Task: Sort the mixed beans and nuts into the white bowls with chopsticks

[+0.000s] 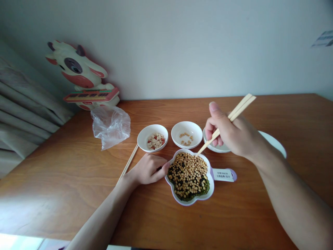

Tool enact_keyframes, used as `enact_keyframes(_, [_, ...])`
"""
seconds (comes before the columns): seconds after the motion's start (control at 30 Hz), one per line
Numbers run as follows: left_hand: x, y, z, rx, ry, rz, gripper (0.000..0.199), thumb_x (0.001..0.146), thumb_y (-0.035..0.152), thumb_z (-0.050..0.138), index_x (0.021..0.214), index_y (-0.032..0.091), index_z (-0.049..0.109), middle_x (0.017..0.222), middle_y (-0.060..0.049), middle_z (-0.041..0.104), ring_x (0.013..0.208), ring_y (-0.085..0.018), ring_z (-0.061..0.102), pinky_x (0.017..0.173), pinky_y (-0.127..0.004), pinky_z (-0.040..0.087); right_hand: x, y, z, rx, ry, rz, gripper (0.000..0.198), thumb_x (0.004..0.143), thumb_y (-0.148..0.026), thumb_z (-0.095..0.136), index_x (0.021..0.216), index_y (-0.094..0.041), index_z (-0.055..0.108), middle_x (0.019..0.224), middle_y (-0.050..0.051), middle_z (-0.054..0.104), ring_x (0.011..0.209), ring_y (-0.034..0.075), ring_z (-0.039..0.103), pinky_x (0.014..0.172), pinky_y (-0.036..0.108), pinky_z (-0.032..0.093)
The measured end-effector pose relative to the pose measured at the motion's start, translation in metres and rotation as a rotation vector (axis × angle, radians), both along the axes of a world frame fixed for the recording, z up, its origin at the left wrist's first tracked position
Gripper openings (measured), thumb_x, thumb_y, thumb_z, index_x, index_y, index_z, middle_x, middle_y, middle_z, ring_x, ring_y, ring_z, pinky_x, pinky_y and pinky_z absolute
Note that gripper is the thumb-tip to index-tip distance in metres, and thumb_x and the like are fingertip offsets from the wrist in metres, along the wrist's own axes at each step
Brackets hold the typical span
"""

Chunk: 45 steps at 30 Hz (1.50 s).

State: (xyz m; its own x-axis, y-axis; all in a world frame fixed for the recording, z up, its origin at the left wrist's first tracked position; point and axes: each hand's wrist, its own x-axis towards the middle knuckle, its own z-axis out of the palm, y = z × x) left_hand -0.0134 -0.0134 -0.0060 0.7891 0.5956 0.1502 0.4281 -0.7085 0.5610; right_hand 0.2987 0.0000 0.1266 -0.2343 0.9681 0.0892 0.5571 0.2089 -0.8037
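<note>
My right hand [229, 133] is closed around a pair of light wooden chopsticks [235, 113]. Their tips reach down to the far edge of a white, flower-shaped bowl [211, 189] with a labelled handle. Soybeans [194, 173], dark beans and green mung beans lie mixed in it. At that bowl's left rim is my left hand [151, 169], its fingers curled and its thumb against the edge. Behind stand a round white bowl [139, 140] of pale and reddish nut pieces and another round bowl [174, 139] with some yellowish beans. My right hand partly covers a third bowl [220, 150].
A second pair of chopsticks [131, 158] lies left of the bowls, partly behind my left wrist. Further back are a crumpled clear plastic bag [111, 125] and a cow-shaped toy keyboard [83, 76]. A white dish [274, 142] shows behind my right forearm.
</note>
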Motion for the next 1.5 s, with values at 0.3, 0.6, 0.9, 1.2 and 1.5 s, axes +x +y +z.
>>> enact_keyframes(0.3, [0.001,0.001,0.001,0.048,-0.023,-0.013,0.044,0.115,0.029,0.040,0.073,0.020,0.046,0.068,0.000,0.058,0.060,-0.012,0.049,0.064,-0.030,0.036,0.003,-0.014,0.005,-0.070,-0.190,0.363,0.075,0.106,-0.080,0.028,0.079,-0.021,0.065,0.069,0.002,0.063,0.065,0.018,0.056,0.063,0.034,0.039])
enact_keyframes(0.6, [0.000,0.000,0.000,0.033,-0.012,0.005,0.044,0.115,0.030,0.040,0.073,0.020,0.048,0.068,0.000,0.059,0.060,-0.012,0.050,0.064,-0.030,0.037,-0.005,-0.017,0.001,-0.017,-0.232,0.447,0.065,0.112,-0.070,0.034,0.081,-0.021,0.063,0.068,0.000,0.060,0.063,0.017,0.054,0.065,0.033,0.037])
enact_keyframes(0.9, [0.000,0.000,0.001,0.025,-0.004,0.009,0.044,0.115,0.031,0.039,0.073,0.019,0.049,0.069,-0.001,0.062,0.061,-0.012,0.052,0.065,-0.029,0.038,-0.011,-0.014,-0.002,-0.014,-0.211,0.460,0.064,0.114,-0.065,0.030,0.080,-0.020,0.060,0.064,-0.001,0.056,0.059,0.015,0.051,0.064,0.032,0.038])
enact_keyframes(1.2, [0.001,0.000,0.003,0.014,-0.015,-0.002,0.045,0.115,0.031,0.039,0.072,0.020,0.047,0.067,-0.001,0.058,0.059,-0.012,0.049,0.062,-0.029,0.037,-0.010,-0.007,-0.004,0.071,-0.159,0.453,0.070,0.115,-0.066,0.026,0.078,-0.020,0.065,0.065,0.000,0.061,0.060,0.015,0.054,0.065,0.032,0.038])
enact_keyframes(1.5, [0.001,0.000,0.003,0.024,0.003,0.007,0.044,0.115,0.031,0.039,0.072,0.020,0.048,0.067,-0.001,0.060,0.060,-0.013,0.052,0.063,-0.030,0.037,0.009,-0.004,0.007,0.050,-0.027,0.376,0.077,0.111,-0.072,0.022,0.072,-0.021,0.063,0.066,0.002,0.059,0.064,0.017,0.053,0.066,0.034,0.038])
